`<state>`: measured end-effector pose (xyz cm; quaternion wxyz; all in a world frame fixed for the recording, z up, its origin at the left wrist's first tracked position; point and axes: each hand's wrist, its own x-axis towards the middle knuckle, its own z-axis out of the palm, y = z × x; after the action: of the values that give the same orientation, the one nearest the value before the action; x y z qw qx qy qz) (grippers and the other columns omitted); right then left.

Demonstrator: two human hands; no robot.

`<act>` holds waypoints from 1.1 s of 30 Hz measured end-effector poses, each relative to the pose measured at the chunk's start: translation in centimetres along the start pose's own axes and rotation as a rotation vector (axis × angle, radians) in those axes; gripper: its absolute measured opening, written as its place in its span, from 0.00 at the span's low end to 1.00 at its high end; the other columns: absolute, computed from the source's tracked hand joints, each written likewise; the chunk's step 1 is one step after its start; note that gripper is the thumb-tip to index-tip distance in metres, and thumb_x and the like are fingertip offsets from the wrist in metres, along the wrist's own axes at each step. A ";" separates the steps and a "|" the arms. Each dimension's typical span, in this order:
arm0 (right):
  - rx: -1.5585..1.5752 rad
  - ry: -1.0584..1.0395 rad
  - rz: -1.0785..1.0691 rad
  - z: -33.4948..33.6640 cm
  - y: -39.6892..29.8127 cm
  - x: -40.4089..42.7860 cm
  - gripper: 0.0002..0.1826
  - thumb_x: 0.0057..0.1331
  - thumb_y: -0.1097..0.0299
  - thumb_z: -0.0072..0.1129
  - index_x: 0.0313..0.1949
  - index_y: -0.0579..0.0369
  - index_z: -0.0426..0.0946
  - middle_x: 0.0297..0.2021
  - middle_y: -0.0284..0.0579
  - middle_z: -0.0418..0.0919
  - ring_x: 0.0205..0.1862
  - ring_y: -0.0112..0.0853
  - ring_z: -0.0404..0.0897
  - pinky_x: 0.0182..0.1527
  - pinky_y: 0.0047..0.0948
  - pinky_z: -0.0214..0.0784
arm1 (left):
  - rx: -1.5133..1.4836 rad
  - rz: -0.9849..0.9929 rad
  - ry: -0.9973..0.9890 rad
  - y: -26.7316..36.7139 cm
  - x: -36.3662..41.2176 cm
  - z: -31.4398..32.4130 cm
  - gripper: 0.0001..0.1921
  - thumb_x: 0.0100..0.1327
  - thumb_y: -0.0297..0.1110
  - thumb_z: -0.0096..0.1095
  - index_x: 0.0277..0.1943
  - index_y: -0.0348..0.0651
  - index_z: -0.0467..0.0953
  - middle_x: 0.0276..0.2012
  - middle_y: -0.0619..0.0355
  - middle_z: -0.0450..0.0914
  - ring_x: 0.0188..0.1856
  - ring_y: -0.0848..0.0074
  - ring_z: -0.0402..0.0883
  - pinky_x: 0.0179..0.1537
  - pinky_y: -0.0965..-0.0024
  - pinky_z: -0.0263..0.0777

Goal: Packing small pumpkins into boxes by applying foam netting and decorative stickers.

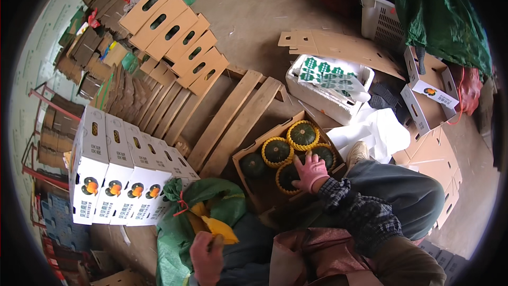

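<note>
My left hand (207,257), in a pink glove, pinches a yellow foam net sleeve (220,230) near the mouth of a green woven sack (170,242). In front of me a cardboard box (254,198) holds several dark green squashes. My right hand (310,172), also gloved in pink, lies over the netted squash (286,178) nearest me, thumb and fingers spread around its right side. Other squashes in yellow nets, one at the back (303,133), one at the middle (277,151) and one at the right (323,155), sit beside it. A bare squash (253,165) rests in the left corner.
White printed cartons (119,167) are stacked at left, beside a wooden pallet (238,123) bearing brown cartons (170,35). A foam box (321,99) with sticker sheets (329,75) stands beyond the squash box. White sheeting (369,131) and open cartons (428,107) lie at right.
</note>
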<state>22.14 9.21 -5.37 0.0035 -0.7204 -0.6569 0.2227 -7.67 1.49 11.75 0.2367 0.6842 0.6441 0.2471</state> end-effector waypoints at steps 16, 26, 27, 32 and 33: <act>0.934 0.246 -0.231 -0.9 -1.8 -13.4 0.27 0.50 0.74 0.67 0.51 0.57 0.70 0.44 0.50 0.77 0.49 0.47 0.77 0.51 0.36 0.72 | -0.441 -0.002 -0.089 2.6 -3.1 16.6 0.09 0.57 0.24 0.59 0.41 0.33 0.75 0.33 0.54 0.78 0.33 0.75 0.75 0.37 0.73 0.71; 1.953 -0.881 -0.195 1.7 4.6 -11.2 0.18 0.51 0.84 0.53 0.43 0.70 0.79 0.40 0.46 0.84 0.40 0.28 0.82 0.45 0.23 0.72 | -1.151 -0.045 -0.546 -1.7 -3.2 15.3 0.16 0.66 0.31 0.61 0.52 0.28 0.74 0.52 0.51 0.76 0.49 0.72 0.77 0.53 0.72 0.70; 1.817 -0.873 -0.242 2.0 4.8 -11.2 0.18 0.52 0.84 0.54 0.44 0.70 0.79 0.40 0.45 0.84 0.41 0.29 0.82 0.45 0.23 0.73 | -1.152 -0.048 -0.551 -1.1 -2.9 15.3 0.16 0.66 0.31 0.61 0.52 0.28 0.74 0.52 0.51 0.76 0.49 0.72 0.77 0.53 0.72 0.70; 1.779 -0.688 -0.133 2.4 3.2 -12.0 0.22 0.55 0.83 0.54 0.52 0.68 0.75 0.46 0.46 0.82 0.45 0.31 0.82 0.49 0.27 0.73 | -0.868 0.136 -0.346 0.7 -2.9 16.0 0.13 0.62 0.24 0.62 0.48 0.27 0.73 0.45 0.51 0.76 0.44 0.72 0.77 0.47 0.74 0.70; 2.079 -0.737 -0.236 2.0 3.0 -12.2 0.25 0.55 0.84 0.54 0.56 0.67 0.71 0.50 0.47 0.80 0.49 0.33 0.80 0.52 0.28 0.71 | -0.827 0.173 -0.243 0.6 -2.8 16.1 0.12 0.60 0.20 0.62 0.46 0.27 0.74 0.45 0.51 0.76 0.43 0.71 0.76 0.47 0.74 0.70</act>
<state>23.85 -3.31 -4.27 0.4318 -0.1892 -0.1756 0.8643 3.00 -1.47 -0.35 0.5431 0.6075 0.3988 0.4205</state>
